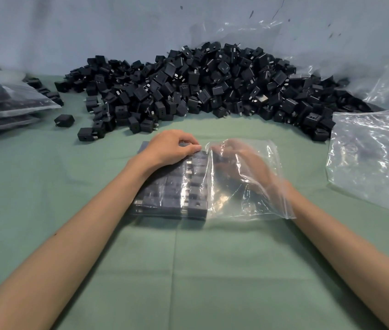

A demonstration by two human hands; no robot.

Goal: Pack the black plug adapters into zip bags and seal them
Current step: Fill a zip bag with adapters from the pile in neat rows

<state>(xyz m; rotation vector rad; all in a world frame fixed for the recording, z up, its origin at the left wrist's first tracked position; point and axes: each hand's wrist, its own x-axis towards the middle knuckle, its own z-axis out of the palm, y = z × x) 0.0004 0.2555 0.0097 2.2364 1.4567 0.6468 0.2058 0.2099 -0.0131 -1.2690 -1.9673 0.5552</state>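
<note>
At desk (188, 270) centre: zip bag (243, 201), black plug adapters (174, 186) rowed in its left half.
Left hand (169, 148): fingers (190, 142) pinch zip bag's far edge.
Right hand (243, 163): inside bag, grip indiscernible.

The right hand (241, 163) lay inside the zip bag (248, 201), blurred behind its plastic, so its grip could not be told. The filled bags (3, 101) at far left and the empty bags (374, 158) at right were cut off by the edges.
</note>
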